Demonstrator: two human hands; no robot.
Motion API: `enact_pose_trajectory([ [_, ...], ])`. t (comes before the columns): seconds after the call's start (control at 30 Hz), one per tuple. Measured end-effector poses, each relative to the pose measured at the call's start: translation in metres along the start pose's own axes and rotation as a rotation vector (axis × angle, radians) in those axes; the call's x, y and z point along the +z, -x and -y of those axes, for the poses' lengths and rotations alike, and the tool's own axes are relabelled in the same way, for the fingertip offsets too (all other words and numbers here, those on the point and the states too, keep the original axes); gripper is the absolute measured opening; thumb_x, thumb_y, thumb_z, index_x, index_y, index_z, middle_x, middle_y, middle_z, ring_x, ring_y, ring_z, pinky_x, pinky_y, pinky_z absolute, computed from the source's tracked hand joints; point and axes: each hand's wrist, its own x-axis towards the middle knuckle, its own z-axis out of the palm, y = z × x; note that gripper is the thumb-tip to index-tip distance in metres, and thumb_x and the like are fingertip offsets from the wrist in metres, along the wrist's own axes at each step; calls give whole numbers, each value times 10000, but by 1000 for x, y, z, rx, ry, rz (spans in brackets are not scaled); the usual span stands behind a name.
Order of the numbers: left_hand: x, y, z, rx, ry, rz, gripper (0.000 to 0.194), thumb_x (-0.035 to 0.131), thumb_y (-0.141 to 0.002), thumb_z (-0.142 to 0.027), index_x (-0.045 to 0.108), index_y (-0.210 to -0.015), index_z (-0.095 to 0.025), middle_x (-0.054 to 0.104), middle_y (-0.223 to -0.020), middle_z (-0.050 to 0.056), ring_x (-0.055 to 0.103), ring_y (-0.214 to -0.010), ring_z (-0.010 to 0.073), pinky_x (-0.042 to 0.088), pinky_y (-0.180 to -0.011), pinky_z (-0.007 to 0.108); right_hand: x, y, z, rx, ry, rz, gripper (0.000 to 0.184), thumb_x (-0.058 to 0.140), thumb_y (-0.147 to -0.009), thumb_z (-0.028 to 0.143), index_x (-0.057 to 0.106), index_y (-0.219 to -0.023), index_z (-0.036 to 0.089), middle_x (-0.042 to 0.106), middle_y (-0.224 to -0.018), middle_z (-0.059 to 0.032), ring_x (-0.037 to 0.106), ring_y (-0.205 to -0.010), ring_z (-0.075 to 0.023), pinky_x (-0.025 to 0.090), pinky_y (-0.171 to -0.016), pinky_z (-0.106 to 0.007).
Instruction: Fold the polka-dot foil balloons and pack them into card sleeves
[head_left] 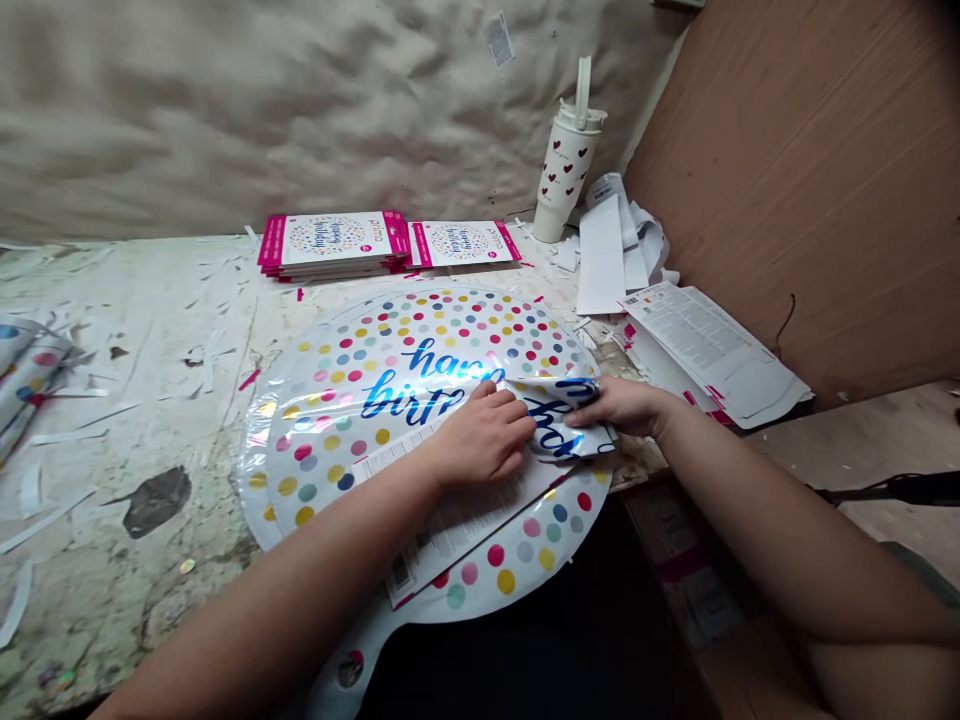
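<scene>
Foil balloon (390,400) (printed card (450,510) atop) under both hands (480,435).

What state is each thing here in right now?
Round white polka-dot foil balloon, flat, edge folded over
Left bare hand, pressing on balloon
Right bare hand, resting on fold
White printed paper sheet, lying under left hand
Pink-edged white balloon packets, stacked flat
White heart-print tumbler, upright, lidded, straw in

Soft, even light fills the view, and the focus looks sharp throughout. Glare streaks the foil balloon (390,400) near the center, wide-angle distortion bends the edges, and darkness gathers at 6 o'clock below the table (112,420).
</scene>
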Motion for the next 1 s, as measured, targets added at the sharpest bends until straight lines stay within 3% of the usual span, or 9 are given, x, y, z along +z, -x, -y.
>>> enact_pose_trajectory([
  [0.2, 3, -1, 1, -19, 13, 9, 139, 433, -777, -267, 535, -810, -177, 546, -843, 71, 459, -839, 224, 303, -806, 382, -5, -13, 2, 66, 114, 5, 360, 825, -399, 95, 672, -724, 129, 695, -730, -14, 628, -718, -155, 518, -740, -266],
  [0.3, 3, -2, 1, -16, 43, 22, 152, 442, -769, -261, 547, -829, -170, 546, -857, 76, 455, -839, 223, 307, -802, 382, 2, -20, 6, 63, 9, 23, 373, 831, -464, 176, 666, -794, 116, 696, -743, -28, 633, -680, -148, 532, -700, -265],
  [0.47, 3, -1, 3, -13, 109, 13, 195, 407, -799, -252, 564, -887, -179, 542, -883, 70, 449, -862, 225, 308, -799, 387, 19, -25, 8, 90, -191, -199, 326, 770, -620, 332, 620, -825, 127, 686, -672, -53, 628, -570, -161, 541, -534, -276],
  [0.63, 0, -1, 1, -12, 92, 4, 152, 405, -793, -225, 539, -841, -171, 549, -873, 72, 457, -869, 222, 301, -807, 388, 29, -17, 11, 49, -159, -98, 234, 747, -645, 233, 624, -808, 119, 677, -639, -40, 624, -552, -145, 528, -517, -238],
  [0.83, -6, -2, -5, -33, 41, 7, 149, 380, -820, -218, 518, -813, -162, 563, -853, 78, 468, -844, 217, 298, -816, 394, 42, -12, 21, -13, -63, -43, 185, 734, -636, 229, 592, -692, 124, 581, -504, 26, 528, -430, -77, 431, -405, -170],
  [1.0, -13, -3, -7, -47, -6, -2, 120, 401, -805, -189, 513, -833, -158, 556, -865, 82, 452, -834, 223, 308, -794, 393, 48, -12, 28, -76, 57, -126, 160, 710, -601, 167, 553, -618, 145, 473, -407, 70, 413, -340, -40, 311, -327, -146],
])
